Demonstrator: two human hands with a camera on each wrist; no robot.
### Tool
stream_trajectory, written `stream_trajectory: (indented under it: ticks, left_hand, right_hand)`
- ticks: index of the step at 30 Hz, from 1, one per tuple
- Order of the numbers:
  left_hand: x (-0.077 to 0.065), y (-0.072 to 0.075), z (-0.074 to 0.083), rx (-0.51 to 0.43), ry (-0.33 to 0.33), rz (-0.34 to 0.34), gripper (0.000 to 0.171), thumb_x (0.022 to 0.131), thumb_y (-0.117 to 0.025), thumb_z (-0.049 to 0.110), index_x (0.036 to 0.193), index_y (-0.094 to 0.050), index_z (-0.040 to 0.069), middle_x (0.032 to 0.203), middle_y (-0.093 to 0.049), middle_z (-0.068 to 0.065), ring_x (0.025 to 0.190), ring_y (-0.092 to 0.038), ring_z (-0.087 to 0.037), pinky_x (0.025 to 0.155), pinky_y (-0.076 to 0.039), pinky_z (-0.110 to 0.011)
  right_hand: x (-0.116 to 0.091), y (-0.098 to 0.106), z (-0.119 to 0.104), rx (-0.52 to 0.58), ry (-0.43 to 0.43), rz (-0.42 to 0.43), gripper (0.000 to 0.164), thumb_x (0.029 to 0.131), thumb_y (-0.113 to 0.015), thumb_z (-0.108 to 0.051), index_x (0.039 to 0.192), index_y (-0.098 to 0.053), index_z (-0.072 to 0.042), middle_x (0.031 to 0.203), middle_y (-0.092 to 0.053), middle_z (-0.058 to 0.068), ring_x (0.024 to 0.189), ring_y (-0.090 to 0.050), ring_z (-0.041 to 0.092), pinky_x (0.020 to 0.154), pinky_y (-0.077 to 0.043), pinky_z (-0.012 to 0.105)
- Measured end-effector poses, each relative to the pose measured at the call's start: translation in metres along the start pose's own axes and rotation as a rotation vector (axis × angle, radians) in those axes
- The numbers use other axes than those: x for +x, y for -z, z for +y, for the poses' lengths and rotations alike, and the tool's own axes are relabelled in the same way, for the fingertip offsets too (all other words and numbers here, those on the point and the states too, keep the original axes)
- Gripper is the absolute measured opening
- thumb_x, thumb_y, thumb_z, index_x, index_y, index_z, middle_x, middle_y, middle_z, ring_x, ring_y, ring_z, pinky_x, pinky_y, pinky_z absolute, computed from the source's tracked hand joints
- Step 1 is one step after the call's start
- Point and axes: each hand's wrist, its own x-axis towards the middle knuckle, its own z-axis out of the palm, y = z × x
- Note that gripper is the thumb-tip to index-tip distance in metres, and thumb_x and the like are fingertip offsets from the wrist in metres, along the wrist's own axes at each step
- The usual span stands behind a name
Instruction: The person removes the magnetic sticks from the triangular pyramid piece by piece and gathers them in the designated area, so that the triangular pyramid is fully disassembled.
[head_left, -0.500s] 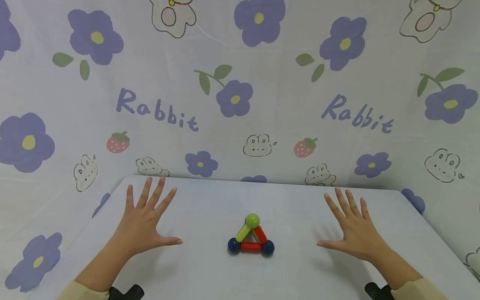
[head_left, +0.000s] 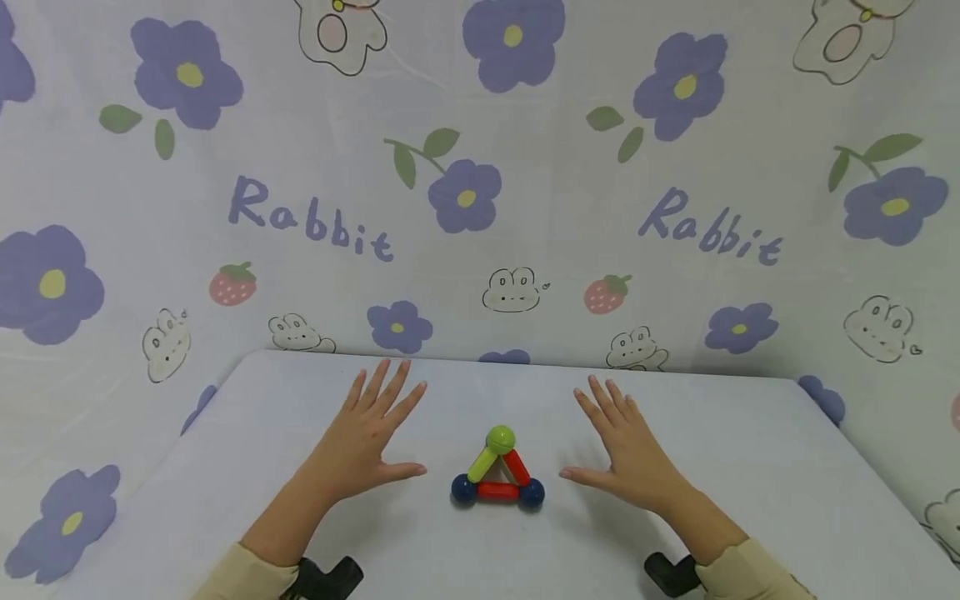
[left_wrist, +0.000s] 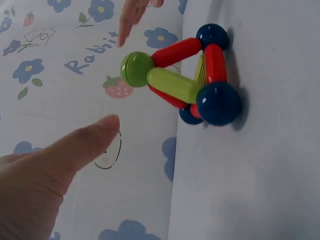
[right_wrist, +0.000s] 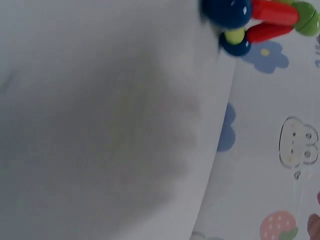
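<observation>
A small pyramid of magnetic building rods and balls [head_left: 498,492] stands on the white table between the two hands. Its top is a green ball [left_wrist: 137,69]; navy balls [left_wrist: 218,103] form the base, joined by red and lime-green rods. To its left, my left hand [head_left: 360,450] hovers over the table with fingers spread and thumb pointing at the pyramid. On the other side my right hand [head_left: 630,454] is held likewise, fingers spread, thumb toward the pyramid. Neither hand touches it. The left thumb [left_wrist: 85,145] shows large in the left wrist view.
The white table [head_left: 525,558] ends at a back edge against a hanging cloth [head_left: 555,208] printed with purple flowers, rabbits and strawberries. Black wrist mounts [head_left: 330,577] sit at both cuffs, low over the table.
Both hands have moved inward from the sides and are now closer to the pyramid, fingers still spread. The pyramid stays in place on the table.
</observation>
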Motion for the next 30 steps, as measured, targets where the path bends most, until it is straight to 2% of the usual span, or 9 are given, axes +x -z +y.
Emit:
stream_trajectory:
  ticks: [3,8,11,14,17,21,25,30]
  left_hand:
    - [0.010,-0.009,0.011,-0.062,-0.051,0.015,0.093,0.072,-0.073,0.052,0.145,-0.031,0.011,0.155,-0.017,-0.016,0.143,-0.014,-0.037,0.115,-0.016,-0.053]
    - [0.024,-0.018,0.028,-0.164,-0.083,-0.017,0.085,0.077,-0.072,0.044,0.143,-0.034,0.008,0.151,-0.027,-0.018,0.140,-0.025,-0.036,0.113,-0.021,-0.052]
    - [0.032,-0.022,0.038,-0.260,-0.068,-0.041,0.079,0.079,-0.071,0.040,0.141,-0.038,0.006,0.148,-0.034,-0.017,0.138,-0.029,-0.034,0.113,-0.022,-0.050]
    - [0.036,-0.027,0.047,-0.374,-0.023,-0.060,0.074,0.081,-0.070,0.036,0.141,-0.039,0.006,0.146,-0.038,-0.015,0.138,-0.031,-0.032,0.114,-0.023,-0.047]
    - [0.039,-0.031,0.056,-0.464,0.014,-0.064,0.071,0.083,-0.069,0.034,0.140,-0.040,0.005,0.146,-0.039,-0.014,0.137,-0.032,-0.032,0.113,-0.025,-0.046]
    - [0.043,-0.034,0.067,-0.525,0.016,-0.044,0.065,0.084,-0.068,0.032,0.138,-0.043,0.005,0.144,-0.042,-0.014,0.135,-0.037,-0.032,0.111,-0.029,-0.047]
    - [0.046,-0.039,0.075,-0.567,0.015,-0.022,0.054,0.086,-0.066,0.026,0.132,-0.050,0.004,0.138,-0.050,-0.012,0.129,-0.045,-0.028,0.106,-0.038,-0.043]
    - [0.048,-0.046,0.082,-0.558,0.016,0.015,0.042,0.086,-0.067,0.020,0.124,-0.058,0.003,0.126,-0.060,-0.008,0.119,-0.053,-0.023,0.098,-0.046,-0.036]
  right_hand:
    - [0.012,-0.010,-0.015,0.084,0.017,0.011,0.095,0.071,-0.071,-0.056,0.143,-0.034,-0.007,0.153,-0.025,0.016,0.141,-0.018,0.038,0.112,-0.015,0.059]
    - [0.023,-0.022,-0.035,0.210,0.025,0.042,0.079,0.073,-0.076,-0.043,0.133,-0.048,-0.001,0.147,-0.037,0.016,0.138,-0.027,0.037,0.110,-0.021,0.059]
    - [0.026,-0.028,-0.044,0.295,-0.004,0.048,0.068,0.074,-0.077,-0.036,0.127,-0.055,-0.001,0.140,-0.046,0.015,0.132,-0.038,0.034,0.106,-0.032,0.054]
    - [0.027,-0.033,-0.050,0.366,-0.036,0.056,0.056,0.075,-0.077,-0.029,0.120,-0.060,-0.001,0.129,-0.056,0.013,0.122,-0.049,0.031,0.098,-0.044,0.050]
    - [0.028,-0.037,-0.056,0.416,-0.059,0.082,0.044,0.074,-0.078,-0.023,0.111,-0.066,-0.002,0.117,-0.064,0.009,0.112,-0.057,0.028,0.092,-0.049,0.047]
    - [0.029,-0.043,-0.061,0.471,-0.099,0.095,0.032,0.074,-0.079,-0.020,0.100,-0.069,-0.005,0.103,-0.069,0.005,0.101,-0.062,0.023,0.089,-0.051,0.044]
    - [0.029,-0.046,-0.064,0.513,-0.137,0.087,0.026,0.075,-0.078,-0.019,0.095,-0.070,-0.006,0.096,-0.070,0.003,0.097,-0.063,0.021,0.090,-0.050,0.043]
    - [0.028,-0.047,-0.066,0.542,-0.177,0.073,0.020,0.075,-0.077,-0.017,0.091,-0.070,-0.007,0.091,-0.070,0.001,0.095,-0.064,0.021,0.090,-0.050,0.044]
